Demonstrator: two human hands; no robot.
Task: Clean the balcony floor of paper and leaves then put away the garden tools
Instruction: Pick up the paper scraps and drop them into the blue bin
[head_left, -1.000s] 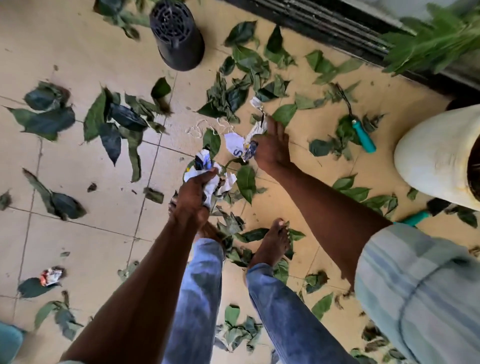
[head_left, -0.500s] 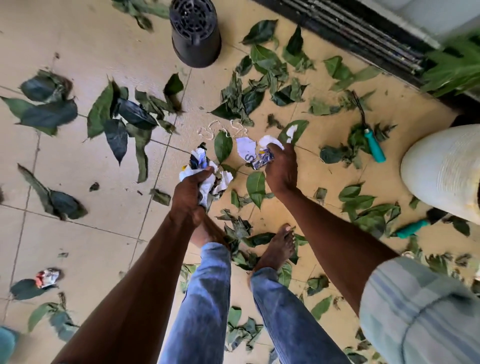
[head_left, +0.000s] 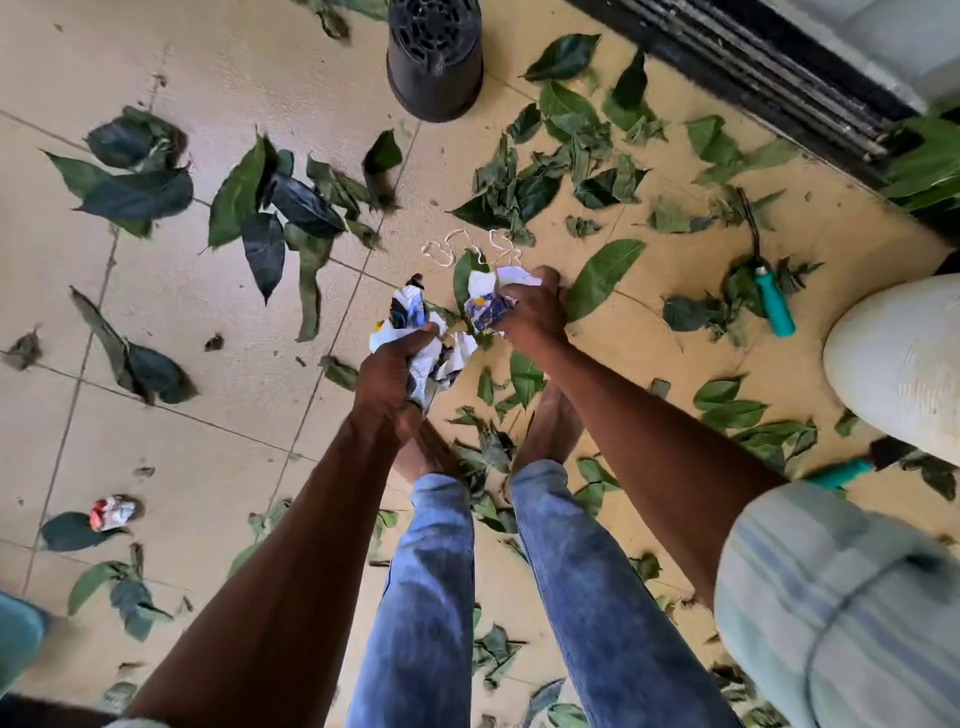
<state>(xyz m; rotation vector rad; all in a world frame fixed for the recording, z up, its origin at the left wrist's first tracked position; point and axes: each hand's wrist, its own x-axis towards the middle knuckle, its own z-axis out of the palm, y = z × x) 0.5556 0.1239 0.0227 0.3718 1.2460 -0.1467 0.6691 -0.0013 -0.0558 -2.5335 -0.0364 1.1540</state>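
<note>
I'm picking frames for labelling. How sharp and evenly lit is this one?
Head view: soft daylight, no glare, faint shadows; motion blur smears the leaves at left; wide-angle bending at the edges; both hands and their crumpled paper stay fairly readable.

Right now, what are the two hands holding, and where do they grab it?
Left hand grips a crumpled white-and-blue printed paper wad around its lower part. Right hand grips another crumpled printed paper by its right side.
</note>
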